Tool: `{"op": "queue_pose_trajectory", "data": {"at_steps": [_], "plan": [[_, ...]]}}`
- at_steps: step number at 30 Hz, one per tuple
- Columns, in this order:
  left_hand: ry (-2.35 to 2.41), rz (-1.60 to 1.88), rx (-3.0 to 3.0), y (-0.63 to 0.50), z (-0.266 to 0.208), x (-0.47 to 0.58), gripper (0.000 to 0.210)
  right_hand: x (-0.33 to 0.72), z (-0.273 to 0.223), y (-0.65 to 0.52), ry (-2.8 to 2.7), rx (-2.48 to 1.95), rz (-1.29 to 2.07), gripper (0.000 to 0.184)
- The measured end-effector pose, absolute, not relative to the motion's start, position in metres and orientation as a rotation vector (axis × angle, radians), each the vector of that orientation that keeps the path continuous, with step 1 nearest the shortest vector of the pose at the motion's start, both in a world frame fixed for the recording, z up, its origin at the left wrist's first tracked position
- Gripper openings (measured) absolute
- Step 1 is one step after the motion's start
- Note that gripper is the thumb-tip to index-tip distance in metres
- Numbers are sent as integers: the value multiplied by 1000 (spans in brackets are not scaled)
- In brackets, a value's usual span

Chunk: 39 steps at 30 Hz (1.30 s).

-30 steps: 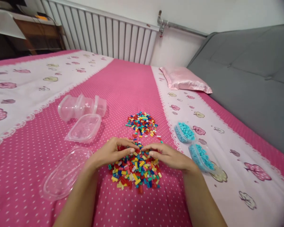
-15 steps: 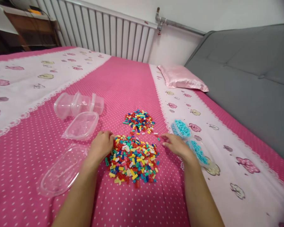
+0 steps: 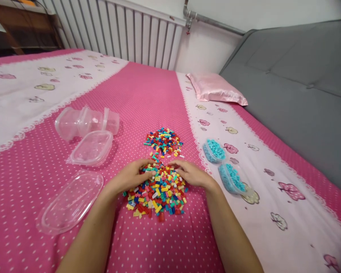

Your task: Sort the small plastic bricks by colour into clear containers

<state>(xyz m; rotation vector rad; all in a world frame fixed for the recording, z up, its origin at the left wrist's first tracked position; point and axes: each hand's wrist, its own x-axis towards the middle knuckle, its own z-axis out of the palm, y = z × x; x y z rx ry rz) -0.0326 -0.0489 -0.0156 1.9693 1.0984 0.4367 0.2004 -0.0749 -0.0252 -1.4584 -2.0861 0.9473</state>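
Note:
A large pile of mixed-colour toy building bricks lies on the pink dotted bedspread. My left hand rests at the pile's upper left, fingers apart and curved over the bricks. From the right, my right hand reaches to the pile's upper edge, its fingers stretched out and touching bricks. A smaller pile of mixed bricks sits just beyond both hands, with a few loose bricks between the piles. Neither hand visibly holds a brick.
At right stand two clear tubs of turquoise bricks. On the left lie stacked clear containers, a clear tub and a clear lid. A pink pillow rests near the grey headboard.
Both hands have moved inward over the top of the large pile, the left going right and the right going left. The view has shifted slightly.

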Motion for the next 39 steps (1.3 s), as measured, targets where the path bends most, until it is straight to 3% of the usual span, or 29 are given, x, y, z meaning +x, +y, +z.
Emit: {"op": "queue_pose_trajectory", "data": {"at_steps": [7,19,28,33,39], "plan": [[930,409,1945,-51,-12,-33,63,182,-15,-81,-2147,-1288,947,45],[775,403,1969,-48,-2,-39,27,194,23,-100,-2332,-1139,1071,36],[1057,745,2028,-40,-2,-33,44,168,8,-99,-2189,-1476,551,33],[1131,1008,2254,-74,13,-33,38,163,-15,-120,-1696,-1474,232,33],[1542,1012,2357,-163,0,-80,36,187,-57,-175,-1417,-1643,-5,30]]}}
